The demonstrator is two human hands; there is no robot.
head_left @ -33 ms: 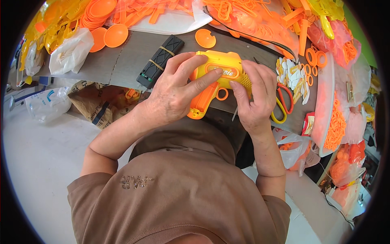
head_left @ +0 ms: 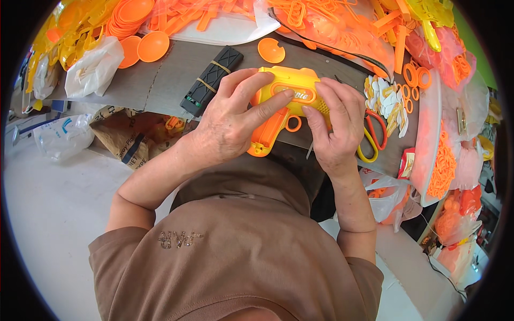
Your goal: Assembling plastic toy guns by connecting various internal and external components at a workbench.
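Note:
Above the table's near edge I hold a yellow and orange plastic toy gun [head_left: 286, 80] in both hands, its orange handle pointing down toward me. An oval label sits on its side, and the handle looks hollow at the lower end. My left hand [head_left: 230, 115] grips its left end, with the index finger stretched across the label. My right hand [head_left: 341, 120] pinches the right end between thumb and fingers. Left of the toy gun lies a black ridged block [head_left: 212, 80] bound with rubber bands. Scissors [head_left: 373, 136] with red and yellow handles lie beside my right hand.
Heaped orange parts [head_left: 326, 27] line the table's far side. An orange disc [head_left: 271, 50] with a notch lies beyond the toy gun. White and gold stickers [head_left: 383, 99] and orange rings [head_left: 415, 77] lie at right, near a clear tray [head_left: 428, 123]. A brown bag [head_left: 120, 136] stands at left.

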